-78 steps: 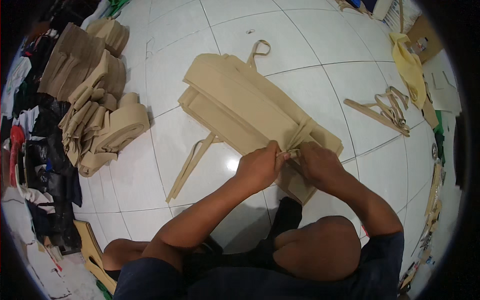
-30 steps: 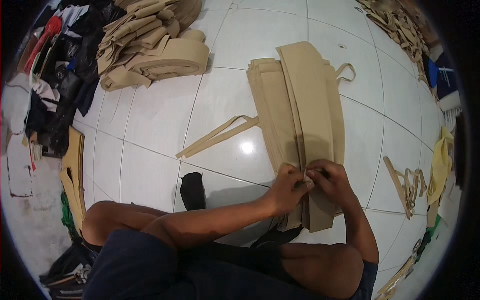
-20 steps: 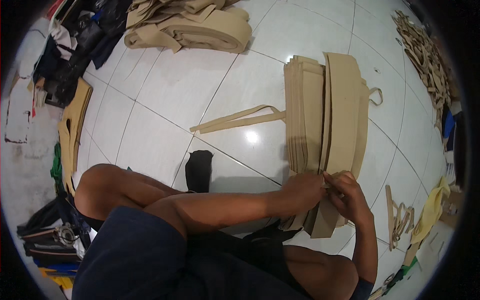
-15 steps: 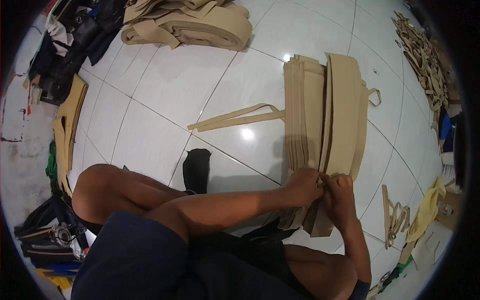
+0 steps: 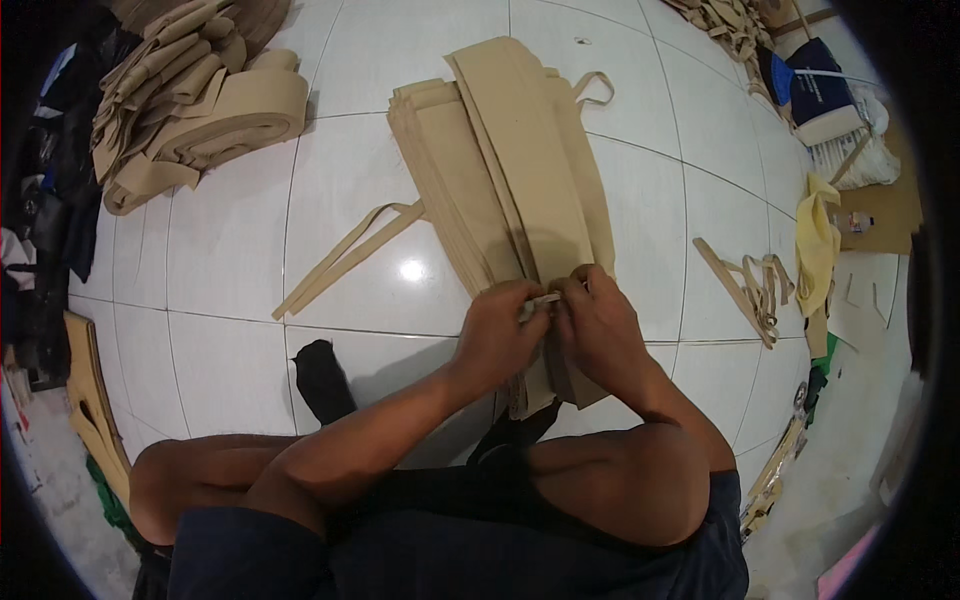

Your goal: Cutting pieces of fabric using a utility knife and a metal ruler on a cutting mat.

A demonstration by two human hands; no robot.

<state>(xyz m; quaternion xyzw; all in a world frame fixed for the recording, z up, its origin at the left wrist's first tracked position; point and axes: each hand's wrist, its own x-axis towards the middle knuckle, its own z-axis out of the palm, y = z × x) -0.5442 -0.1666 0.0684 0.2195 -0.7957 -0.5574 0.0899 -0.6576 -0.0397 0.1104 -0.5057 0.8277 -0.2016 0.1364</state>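
Note:
A long bundle of stacked tan fabric pieces (image 5: 525,150) lies on the floor before me. Over its near part, my left hand (image 5: 500,335) pinches a narrow tan fabric strip (image 5: 540,300), a short bit of which shows between the two hands. My right hand (image 5: 603,328) is closed on the same strip just to the right, its fingertips hiding part of it. The near end of the bundle sticks out below my hands. Another pair of tan strip ends (image 5: 345,258) trails left from the bundle's middle, and a small loop (image 5: 594,90) shows at its far right side.
A big heap of rolled tan fabric (image 5: 235,115) sits at the far left. Loose tan strips (image 5: 755,290) lie to the right, near a yellow cloth (image 5: 815,240). My foot in a black sock (image 5: 325,380) rests left of the bundle. White tiles (image 5: 370,165) cover the floor.
My view has turned to the right, so the bundle appears farther left and tilted. My hands stay at the bundle's near part, now slightly apart with the strip showing between them.

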